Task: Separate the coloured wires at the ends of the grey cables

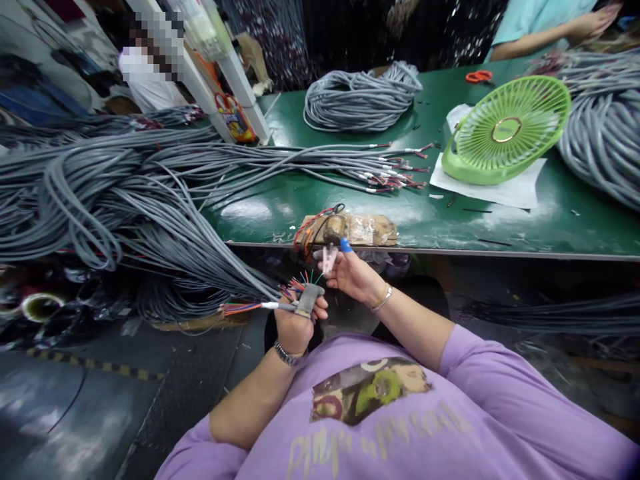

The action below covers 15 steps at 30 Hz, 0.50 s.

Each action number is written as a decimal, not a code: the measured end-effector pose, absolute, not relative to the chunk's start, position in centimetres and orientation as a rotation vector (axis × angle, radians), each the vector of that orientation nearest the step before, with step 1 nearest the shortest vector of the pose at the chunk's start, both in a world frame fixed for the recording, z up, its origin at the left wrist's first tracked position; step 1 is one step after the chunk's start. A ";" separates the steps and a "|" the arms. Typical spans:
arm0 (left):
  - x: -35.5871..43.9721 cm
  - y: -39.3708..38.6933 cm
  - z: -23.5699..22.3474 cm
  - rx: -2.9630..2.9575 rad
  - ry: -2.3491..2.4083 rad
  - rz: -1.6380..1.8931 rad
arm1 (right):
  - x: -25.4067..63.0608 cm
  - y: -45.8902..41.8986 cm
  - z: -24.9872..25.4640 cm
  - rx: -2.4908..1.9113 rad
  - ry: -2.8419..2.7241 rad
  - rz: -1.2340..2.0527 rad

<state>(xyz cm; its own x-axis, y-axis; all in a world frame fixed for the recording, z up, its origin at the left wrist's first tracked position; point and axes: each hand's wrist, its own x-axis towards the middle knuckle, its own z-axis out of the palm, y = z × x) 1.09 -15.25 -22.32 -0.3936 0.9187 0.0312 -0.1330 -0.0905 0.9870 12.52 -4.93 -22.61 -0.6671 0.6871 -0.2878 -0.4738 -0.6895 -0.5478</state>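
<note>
My left hand (pixel 295 330) is closed around the ends of a bundle of grey cables (pixel 235 267). A grey wrap (pixel 310 300) covers part of its fingers. Thin coloured wires (pixel 300 280) fan out above that hand, and one cable end with orange and blue wires (pixel 243 308) points left. Just right of it, my right hand (pixel 357 277) has a blue cover on one fingertip. A small pale pink clip-like piece (pixel 329 260) sits in its fingers, close to the wire tips; its exact kind is unclear.
On the green table (pixel 260 220), a battered wooden block (pixel 370 230) lies at the front edge. Behind are stripped grey cables (pixel 320 157), a cable coil (pixel 360 100), a green fan (pixel 505 130) and orange-handled scissors (pixel 479 77). A co-worker's arm (pixel 540 40) shows top right.
</note>
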 end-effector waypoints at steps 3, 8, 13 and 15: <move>0.7 -15.0 -22.4 1.071 1.454 1.635 | 12.4 -4.8 -22.6 -0.656 -0.600 2.271; 0.0 -14.3 -23.0 1.439 1.628 1.579 | 12.2 -5.0 -22.9 -0.630 -0.595 2.231; -0.4 -13.8 -23.5 1.636 1.731 1.546 | 11.8 -4.9 -23.2 -0.612 -0.546 2.195; -0.4 -13.8 -23.4 1.705 1.765 1.492 | 11.6 -4.8 -23.3 -0.619 -0.519 2.178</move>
